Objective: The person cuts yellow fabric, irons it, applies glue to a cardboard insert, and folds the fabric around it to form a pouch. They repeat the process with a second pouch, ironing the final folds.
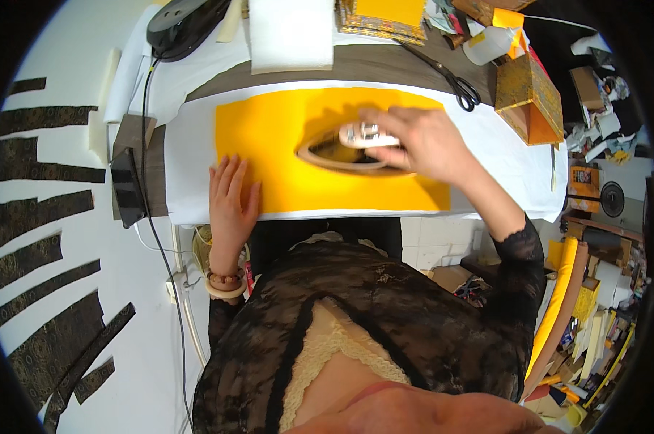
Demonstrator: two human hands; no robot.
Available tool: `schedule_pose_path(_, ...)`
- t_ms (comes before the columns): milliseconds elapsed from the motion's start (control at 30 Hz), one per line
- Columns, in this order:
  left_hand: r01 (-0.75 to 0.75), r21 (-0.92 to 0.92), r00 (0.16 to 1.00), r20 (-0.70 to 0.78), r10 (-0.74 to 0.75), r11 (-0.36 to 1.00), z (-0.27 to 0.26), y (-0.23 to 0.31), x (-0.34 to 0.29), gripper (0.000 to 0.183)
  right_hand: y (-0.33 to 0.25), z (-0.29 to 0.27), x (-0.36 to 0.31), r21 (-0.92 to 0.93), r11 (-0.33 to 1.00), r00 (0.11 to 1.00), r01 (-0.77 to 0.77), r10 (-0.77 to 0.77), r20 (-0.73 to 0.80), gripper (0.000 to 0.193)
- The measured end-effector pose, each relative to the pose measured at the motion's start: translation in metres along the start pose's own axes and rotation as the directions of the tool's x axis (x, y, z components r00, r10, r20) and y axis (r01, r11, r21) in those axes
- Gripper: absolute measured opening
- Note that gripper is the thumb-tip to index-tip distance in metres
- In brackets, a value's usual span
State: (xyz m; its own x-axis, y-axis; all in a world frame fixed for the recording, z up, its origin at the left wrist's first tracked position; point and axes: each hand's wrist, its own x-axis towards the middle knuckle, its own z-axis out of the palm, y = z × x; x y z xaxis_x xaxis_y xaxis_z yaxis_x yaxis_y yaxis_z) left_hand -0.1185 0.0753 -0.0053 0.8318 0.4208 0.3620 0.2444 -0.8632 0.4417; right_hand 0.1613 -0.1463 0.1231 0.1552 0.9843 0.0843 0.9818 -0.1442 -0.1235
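Two hands working sheet, lying on white cover: right hand curling round iron handle over sheet's right half; left hand resting open, holding nothing, bracing sheet's left edge. Gliding flat likely avoiding creases.

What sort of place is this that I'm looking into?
Most likely a small craft workshop: an iron is in the right hand over a yellow sheet, black-handled scissors lie on the worktable, and an open-ended gold-patterned box stands at its right.
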Motion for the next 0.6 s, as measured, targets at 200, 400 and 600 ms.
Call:
schedule_pose_path(200,0.093,-0.081,0.985,-0.140,-0.104,0.992,-0.014,-0.003,-0.008,0.040,-0.046,0.007,0.017,0.000,0.981,0.981,0.194,-0.194,-0.003,0.051)
schedule_pose_path(400,0.151,-0.147,0.916,-0.350,-0.194,0.977,-0.022,-0.010,-0.017,0.038,-0.044,0.018,0.102,-0.032,0.996,0.996,0.089,-0.089,-0.004,0.050)
schedule_pose_path(600,0.195,-0.209,0.859,-0.435,-0.270,0.958,-0.032,-0.015,-0.026,0.036,-0.053,0.037,0.169,-0.008,0.995,0.990,0.098,-0.098,-0.101,0.048)
